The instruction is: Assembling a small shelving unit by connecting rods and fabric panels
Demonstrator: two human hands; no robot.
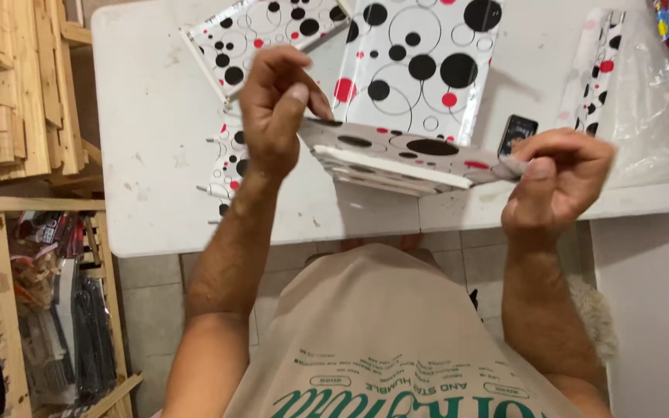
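Beige shirt cloth (396, 325) filled the near view; above it both hands held a flat stack of spotted gift bags (408, 155) over the white worktop (156, 155). Its long axis ran left to right between them. Left hand (276, 112) was closed, its grip pinching the far-left corner; right hand (555, 182) pinched the near-right end. More spotted sheets (420, 62) lay flat beyond, beside a dark phone (517, 133).

Two hands (276, 108), three dotted sheets (420, 62), one phone (517, 133), one table (149, 155)
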